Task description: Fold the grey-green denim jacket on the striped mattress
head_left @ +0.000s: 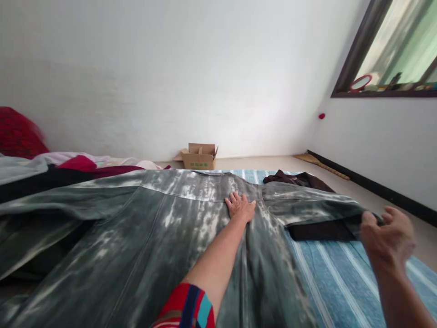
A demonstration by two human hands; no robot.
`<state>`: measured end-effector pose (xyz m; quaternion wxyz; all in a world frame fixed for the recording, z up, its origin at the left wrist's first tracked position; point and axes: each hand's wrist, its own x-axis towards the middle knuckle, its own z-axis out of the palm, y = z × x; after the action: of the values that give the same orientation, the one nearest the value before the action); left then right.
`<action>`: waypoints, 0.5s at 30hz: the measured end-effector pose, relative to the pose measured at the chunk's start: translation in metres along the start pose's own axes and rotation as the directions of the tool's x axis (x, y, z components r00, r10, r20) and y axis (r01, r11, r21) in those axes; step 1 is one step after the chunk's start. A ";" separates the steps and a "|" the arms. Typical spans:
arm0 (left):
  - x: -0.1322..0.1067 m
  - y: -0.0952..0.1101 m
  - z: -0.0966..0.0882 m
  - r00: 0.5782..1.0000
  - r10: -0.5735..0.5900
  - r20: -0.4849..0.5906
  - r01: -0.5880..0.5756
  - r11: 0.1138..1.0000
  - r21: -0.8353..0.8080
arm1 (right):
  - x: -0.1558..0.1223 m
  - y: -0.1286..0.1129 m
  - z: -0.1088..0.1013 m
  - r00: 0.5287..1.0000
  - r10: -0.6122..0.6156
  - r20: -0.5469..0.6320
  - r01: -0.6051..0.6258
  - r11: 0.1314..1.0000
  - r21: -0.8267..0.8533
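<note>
1. The grey-green mottled garment (143, 237) is spread across the lower left and middle of the frame, over a blue striped mat (337, 278).
2. The left hand (240, 206) lies flat on it at centre, fingers spread apart.
3. The right hand (387, 237), at lower right, is pinched together on the garment's sleeve end (355, 215).
4. A cardboard box (200, 156) stands by the far wall.

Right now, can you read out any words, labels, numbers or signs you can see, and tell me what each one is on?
Cardboard box by the far wall: a short row of green print on its front, too small and blurred to read.
Grey mottled garment, under the left hand and gripped at its sleeve by the right hand: no text shows.
Striped blue mat: no text.
</note>
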<state>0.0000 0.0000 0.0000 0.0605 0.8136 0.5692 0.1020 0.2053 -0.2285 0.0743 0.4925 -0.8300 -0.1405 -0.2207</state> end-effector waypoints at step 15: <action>-0.009 -0.018 -0.020 0.974 0.156 0.166 -0.144 0.986 -0.082 | -0.204 -0.049 -0.002 0.160 -0.518 0.840 0.707 0.654 0.269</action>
<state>-0.0245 -0.0023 0.0147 0.1299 0.8574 0.4949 0.0556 0.0067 -0.2102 0.0088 0.1343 -0.7281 -0.6710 0.0402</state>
